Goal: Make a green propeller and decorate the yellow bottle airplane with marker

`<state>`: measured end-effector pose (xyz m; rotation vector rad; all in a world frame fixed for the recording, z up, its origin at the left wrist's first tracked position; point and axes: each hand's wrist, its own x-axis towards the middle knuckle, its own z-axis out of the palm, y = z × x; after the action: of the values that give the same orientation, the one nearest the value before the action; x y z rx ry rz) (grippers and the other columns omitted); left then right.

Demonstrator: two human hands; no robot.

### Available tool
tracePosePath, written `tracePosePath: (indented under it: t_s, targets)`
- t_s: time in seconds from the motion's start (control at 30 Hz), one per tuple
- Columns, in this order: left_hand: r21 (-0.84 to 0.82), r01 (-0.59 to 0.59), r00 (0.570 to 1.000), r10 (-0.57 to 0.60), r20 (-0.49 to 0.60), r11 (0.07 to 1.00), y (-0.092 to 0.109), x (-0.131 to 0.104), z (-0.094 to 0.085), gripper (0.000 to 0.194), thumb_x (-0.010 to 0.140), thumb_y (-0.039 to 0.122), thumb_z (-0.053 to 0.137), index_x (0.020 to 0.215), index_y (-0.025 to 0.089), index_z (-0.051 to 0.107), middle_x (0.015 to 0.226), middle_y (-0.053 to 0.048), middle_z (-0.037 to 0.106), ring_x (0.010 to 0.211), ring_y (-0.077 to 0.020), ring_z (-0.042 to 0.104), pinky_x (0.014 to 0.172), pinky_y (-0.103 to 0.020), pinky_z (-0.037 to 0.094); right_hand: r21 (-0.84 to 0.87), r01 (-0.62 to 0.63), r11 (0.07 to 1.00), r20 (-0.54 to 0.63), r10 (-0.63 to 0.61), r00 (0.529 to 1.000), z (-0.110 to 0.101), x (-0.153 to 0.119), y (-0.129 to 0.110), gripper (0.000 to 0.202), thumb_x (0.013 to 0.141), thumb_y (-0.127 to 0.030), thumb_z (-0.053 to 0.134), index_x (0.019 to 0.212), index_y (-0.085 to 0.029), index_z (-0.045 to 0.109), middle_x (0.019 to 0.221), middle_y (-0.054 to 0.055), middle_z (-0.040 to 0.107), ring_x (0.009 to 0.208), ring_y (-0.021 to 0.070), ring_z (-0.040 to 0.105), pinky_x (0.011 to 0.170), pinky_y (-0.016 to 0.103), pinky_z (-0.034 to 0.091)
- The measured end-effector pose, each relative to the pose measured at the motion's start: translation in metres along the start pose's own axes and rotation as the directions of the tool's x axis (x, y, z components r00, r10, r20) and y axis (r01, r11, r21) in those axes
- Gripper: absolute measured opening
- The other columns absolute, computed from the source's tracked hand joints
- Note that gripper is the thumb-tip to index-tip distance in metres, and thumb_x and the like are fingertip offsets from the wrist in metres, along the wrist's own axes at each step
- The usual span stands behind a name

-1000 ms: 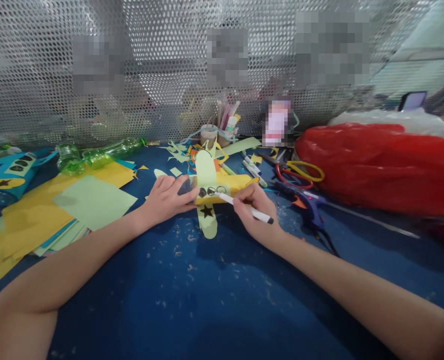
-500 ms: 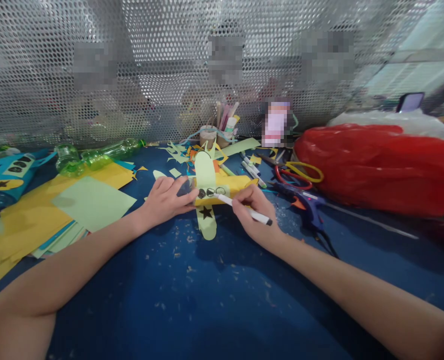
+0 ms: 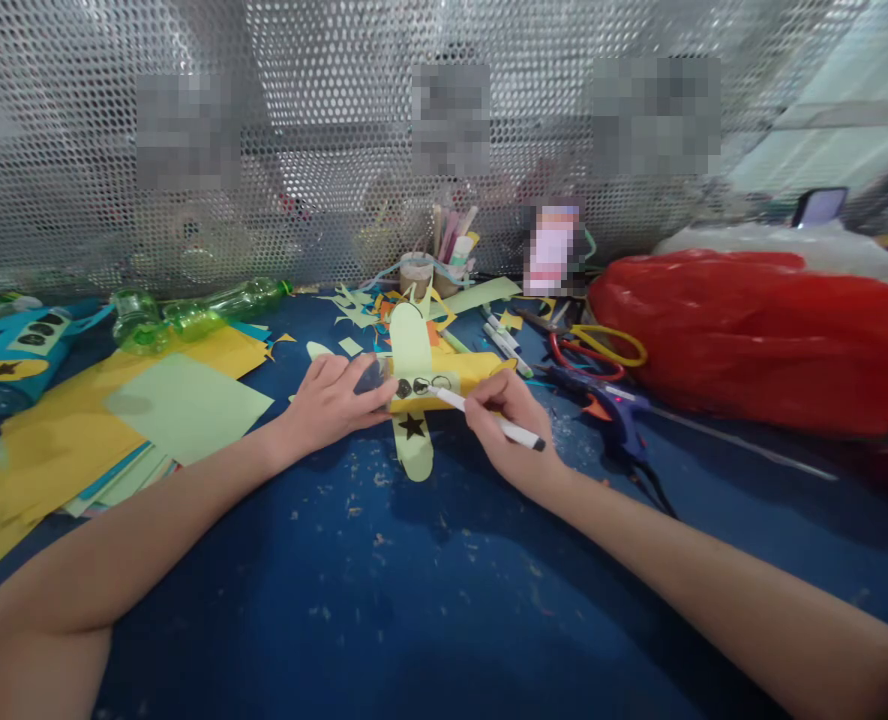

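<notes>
A toy plane lies on the blue table, its body wrapped in yellow paper with pale green wings. The near wing carries a black star. Three drawn ovals run along a green strip on its side; the leftmost is filled in black. My left hand grips the clear plastic left end of the plane. In my right hand, fingers pinch a white marker with a dark end, its tip touching the middle oval. My right hand hides part of the plane's right end.
Coloured paper sheets and green bottles lie left, near a blue toy plane. Behind are paper scraps and markers. Scissors, a glue gun and a red plastic bag lie right.
</notes>
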<state>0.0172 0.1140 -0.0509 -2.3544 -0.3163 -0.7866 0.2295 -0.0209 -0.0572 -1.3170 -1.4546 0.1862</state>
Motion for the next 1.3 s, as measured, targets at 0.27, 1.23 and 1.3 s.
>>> tracePosePath:
  t_s: [0.27,1.23,1.3]
  targets:
    - [0.005,-0.002,1.000,0.002,-0.002,1.000,-0.0004,0.0004,-0.0004,0.034,0.089,0.056,0.051,0.109,0.030,0.058,0.114,-0.010,0.062,0.083,-0.0231,0.048,0.075,-0.036,0.036,0.031,-0.013,0.999,0.028,0.012,1.000,0.0004,-0.0007,0.0020,0.017,0.084,-0.016,0.056,0.075,-0.024,0.044,0.059,-0.006,0.048,0.048,0.0101,0.044,0.044,0.024,0.035]
    - [-0.004,-0.002,1.000,0.002,0.001,1.000,-0.0004,-0.0007,0.0009,0.033,0.089,0.055,0.052,0.109,0.029,0.058,0.116,-0.010,0.061,0.085,-0.0231,0.049,0.076,-0.036,0.037,0.027,0.003,1.000,0.052,-0.004,0.999,0.0004,-0.0007,-0.0001,0.017,0.082,-0.014,0.056,0.074,-0.024,0.045,0.060,-0.006,0.050,0.049,0.0098,0.046,0.046,0.024,0.036]
    - [-0.015,0.005,1.000,-0.004,0.011,1.000,-0.0007,-0.0014,0.0016,0.034,0.089,0.055,0.052,0.110,0.030,0.058,0.116,-0.010,0.060,0.085,-0.0232,0.048,0.076,-0.036,0.037,0.039,0.000,0.999,0.068,-0.003,0.998,0.0006,-0.0008,-0.0001,0.016,0.083,-0.016,0.056,0.075,-0.024,0.045,0.061,-0.006,0.050,0.049,0.0099,0.046,0.045,0.024,0.036]
